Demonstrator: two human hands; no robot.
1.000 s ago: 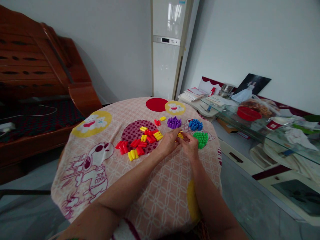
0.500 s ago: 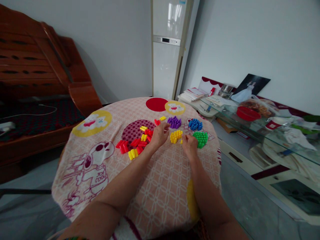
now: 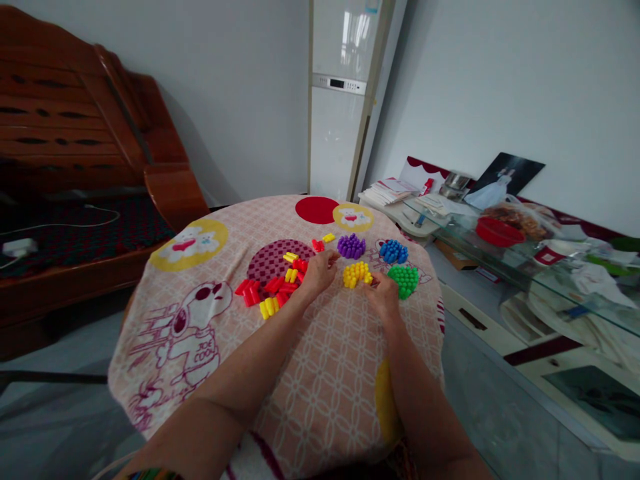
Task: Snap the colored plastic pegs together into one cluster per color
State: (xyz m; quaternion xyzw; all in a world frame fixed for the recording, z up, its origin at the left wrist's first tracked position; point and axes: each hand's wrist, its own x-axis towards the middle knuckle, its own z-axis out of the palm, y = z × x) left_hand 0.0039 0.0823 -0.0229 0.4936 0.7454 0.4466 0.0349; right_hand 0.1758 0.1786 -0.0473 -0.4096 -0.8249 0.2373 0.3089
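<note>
On the tablecloth point(image 3: 320, 373), the printed dog's shirt point(image 3: 201, 357) apparently reads "JOE COOL".

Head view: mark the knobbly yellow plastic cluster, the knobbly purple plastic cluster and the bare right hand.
Knobbly yellow plastic cluster point(image 3: 357, 275), head view: middle of its top.
Knobbly purple plastic cluster point(image 3: 352, 247), head view: middle of its top.
Bare right hand point(image 3: 385, 295), head view: back of the hand.

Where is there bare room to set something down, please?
The tablecloth shows bare patches between the forearms, nearer than the yellow cluster, and across the dog drawing, left of them. It is crowded at the right hand, beside the green cluster, with the blue cluster and purple cluster beyond, and by the left hand, beside red pieces and yellow pieces.
</note>
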